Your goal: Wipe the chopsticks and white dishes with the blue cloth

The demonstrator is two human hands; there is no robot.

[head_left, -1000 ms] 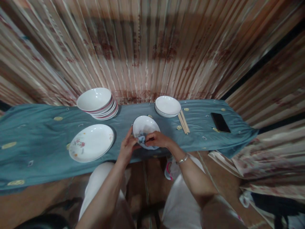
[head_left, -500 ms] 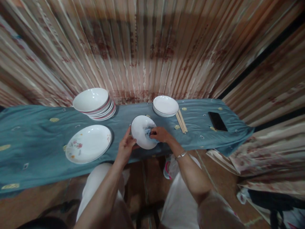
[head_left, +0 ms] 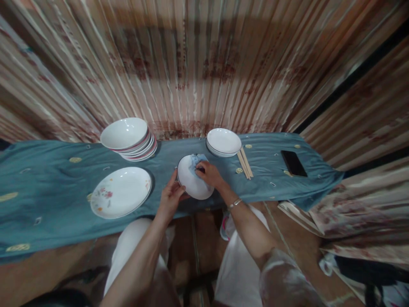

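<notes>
A small white plate point(head_left: 191, 185) with a dark rim is tilted up near the table's front edge. My left hand point(head_left: 172, 192) grips its left side, thumb on the upper face and the other fingers partly hidden beneath. Bunched in my right hand point(head_left: 207, 174) is a light blue cloth point(head_left: 195, 160), pressed against the plate's upper right part. Behind and to the right stands a short stack of similar white plates point(head_left: 223, 140). Left of my hands lies a large oval plate point(head_left: 123, 192) with a flower pattern.
A tall stack of white bowls point(head_left: 126, 134) stands at the back left. Wooden chopsticks point(head_left: 245, 163) lie beside the short plate stack, and a black phone point(head_left: 294, 163) is farther right. The blue tablecloth point(head_left: 57, 192) covers the narrow table; a curtain point(head_left: 198, 72) hangs behind.
My right hand has moved the cloth from the plate's middle up toward its far rim, and more of the cloth is spread out. My left hand keeps its hold.
</notes>
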